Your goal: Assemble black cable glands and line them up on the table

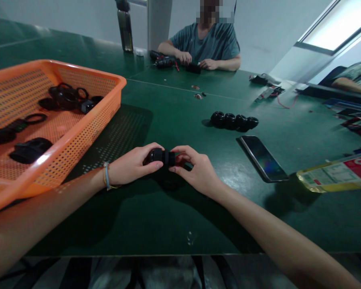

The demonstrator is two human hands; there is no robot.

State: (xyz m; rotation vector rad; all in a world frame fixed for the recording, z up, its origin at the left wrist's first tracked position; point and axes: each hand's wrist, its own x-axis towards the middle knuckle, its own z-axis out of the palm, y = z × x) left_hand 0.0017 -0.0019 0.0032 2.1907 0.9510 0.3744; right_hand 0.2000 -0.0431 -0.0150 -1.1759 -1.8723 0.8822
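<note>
Between my two hands, just above the green table (pixel 228 224), is a black cylindrical part (pixel 165 157). My left hand (pixel 137 161) grips its left end between thumb and fingers. The thumb and fingertips of my right hand (pixel 195 166) pinch its right end. Farther back and to the right, several round black parts (pixel 234 121) stand in a row touching each other. To the left, an orange basket (pixel 90 138) holds black rings (pixel 35 119) and a larger black fitting (pixel 31 150).
A phone (pixel 263 158) and a yellow bottle (pixel 337 173) lie at the right. Across the table sits a person (pixel 209 44) near a power drill (pixel 165 61). A tall bottle (pixel 125 30) stands at the back. Wired devices (pixel 270 91) lie back right, near another person's arm (pixel 351 84).
</note>
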